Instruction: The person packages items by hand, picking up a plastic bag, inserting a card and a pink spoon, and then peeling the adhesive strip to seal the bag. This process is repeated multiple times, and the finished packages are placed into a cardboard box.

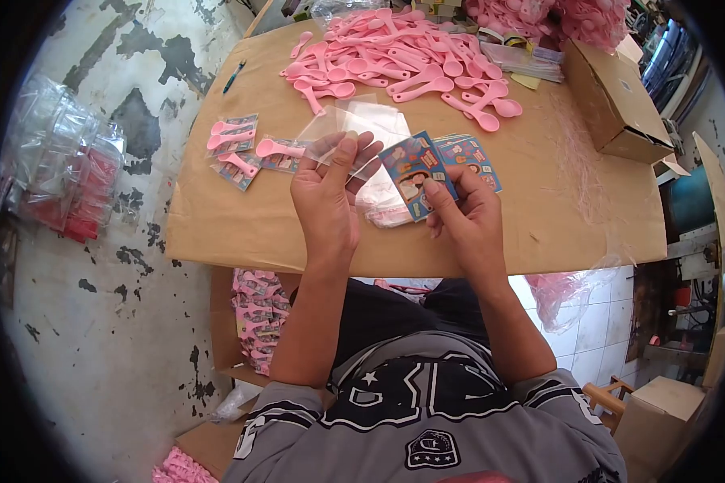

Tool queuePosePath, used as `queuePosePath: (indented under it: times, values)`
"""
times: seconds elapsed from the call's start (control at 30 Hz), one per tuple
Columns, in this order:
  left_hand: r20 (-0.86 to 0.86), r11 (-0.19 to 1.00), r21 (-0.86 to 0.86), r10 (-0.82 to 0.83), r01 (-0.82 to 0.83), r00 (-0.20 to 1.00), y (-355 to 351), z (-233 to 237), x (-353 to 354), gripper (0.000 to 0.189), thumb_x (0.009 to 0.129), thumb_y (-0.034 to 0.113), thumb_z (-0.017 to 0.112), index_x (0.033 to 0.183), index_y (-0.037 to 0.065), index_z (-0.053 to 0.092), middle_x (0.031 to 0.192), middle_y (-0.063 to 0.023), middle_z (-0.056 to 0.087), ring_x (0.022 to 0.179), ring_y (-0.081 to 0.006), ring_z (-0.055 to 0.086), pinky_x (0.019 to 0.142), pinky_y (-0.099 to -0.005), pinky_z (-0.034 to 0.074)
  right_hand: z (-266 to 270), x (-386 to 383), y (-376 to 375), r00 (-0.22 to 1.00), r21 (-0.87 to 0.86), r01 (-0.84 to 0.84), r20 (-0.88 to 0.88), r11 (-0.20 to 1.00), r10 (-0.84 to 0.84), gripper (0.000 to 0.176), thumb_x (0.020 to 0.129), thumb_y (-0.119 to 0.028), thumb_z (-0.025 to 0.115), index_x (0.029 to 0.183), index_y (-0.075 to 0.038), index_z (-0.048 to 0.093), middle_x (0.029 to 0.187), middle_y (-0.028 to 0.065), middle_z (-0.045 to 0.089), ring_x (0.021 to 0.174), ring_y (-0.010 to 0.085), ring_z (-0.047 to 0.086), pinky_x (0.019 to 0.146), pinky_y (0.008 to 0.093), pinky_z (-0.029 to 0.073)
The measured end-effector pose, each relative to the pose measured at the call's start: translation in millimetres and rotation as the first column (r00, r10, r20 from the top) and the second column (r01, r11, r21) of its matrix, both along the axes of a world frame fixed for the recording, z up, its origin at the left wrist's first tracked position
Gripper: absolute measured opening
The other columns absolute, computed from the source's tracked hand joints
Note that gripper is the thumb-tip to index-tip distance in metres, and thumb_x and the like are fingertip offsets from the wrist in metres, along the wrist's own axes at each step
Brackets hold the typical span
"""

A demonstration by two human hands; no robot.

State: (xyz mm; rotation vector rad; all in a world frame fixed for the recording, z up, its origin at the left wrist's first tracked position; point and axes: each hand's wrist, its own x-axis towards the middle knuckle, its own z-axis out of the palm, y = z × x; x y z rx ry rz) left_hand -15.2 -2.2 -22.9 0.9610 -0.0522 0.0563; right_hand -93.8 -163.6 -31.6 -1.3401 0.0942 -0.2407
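My left hand (336,181) pinches a clear plastic bag (324,129) between thumb and fingers, above the table. In my right hand (469,217) is a blue printed card (415,173), held upright between thumb and fingers just right of the bag. A stack of similar cards (479,157) lies behind my right fingers. Beneath and between the hands rests a pile of clear bags (383,201), partly hidden. To the left lie several packed pink spoons with cards (238,167). A large heap of loose pink spoons (379,52) covers the back of the table.
The brown-covered table (242,233) has a pen (234,76) at its left edge. An open cardboard box (616,101) stands at the back right. Below the table's left front, a box holds packed spoons (259,314). Bundled plastic bags (64,161) sit at far left.
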Motion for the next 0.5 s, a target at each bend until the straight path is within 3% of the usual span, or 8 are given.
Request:
queuePosePath:
  times: [0.07,0.27,0.37,0.5]
  values:
    - [-0.01,0.998,-0.033,-0.049,0.049,0.999,-3.9,2.7,-3.6,0.021,0.1,0.01,0.072,0.118,0.001,0.064,0.115,-0.0219,0.075,0.104,-0.0268,0.076,0.088,-0.0367,0.065,-0.6,5.9,2.4,0.999,0.009,0.024,0.026,1.0,-0.024,0.021,0.103,-0.017,0.07,0.113,0.001,0.068,0.081,-0.001,0.065,0.061,0.0032,0.058,0.054,0.0202,0.046]
    - [-0.037,0.993,-0.031,-0.114,0.113,0.993,-4.5,0.1,-9.5,0.025,0.1,0.007,0.071,0.121,-0.002,0.061,0.109,-0.021,0.076,0.099,-0.0223,0.076,0.086,-0.0339,0.064,3.8,3.4,-11.2,0.977,-0.138,-0.202,-0.096,0.97,0.19,0.019,0.102,-0.016,0.071,0.109,0.001,0.069,0.08,-0.0002,0.066,0.064,0.0042,0.06,0.056,0.0204,0.047]
    - [-0.027,0.986,-0.044,-0.16,0.159,0.987,-3.0,-4.2,-10.3,0.026,0.1,0.006,0.071,0.122,-0.004,0.061,0.103,-0.018,0.077,0.095,-0.0195,0.076,0.084,-0.0323,0.063,4.4,2.9,-16.9,0.974,-0.059,-0.216,-0.087,0.975,0.21,0.019,0.101,-0.015,0.072,0.111,0.001,0.069,0.082,0.0001,0.067,0.067,0.0049,0.062,0.059,0.0205,0.048]
    - [-0.003,0.985,-0.06,-0.16,0.159,0.987,-5.0,-0.7,-13.4,0.027,0.099,0.004,0.072,0.123,-0.005,0.063,0.101,-0.0152,0.077,0.091,-0.0167,0.075,0.082,-0.0307,0.063,1.5,3.7,-9.9,0.999,0.068,-0.032,-0.018,0.997,0.033,0.02,0.099,-0.013,0.074,0.112,0.0,0.067,0.087,0.0007,0.068,0.072,0.0055,0.063,0.061,0.0212,0.049]
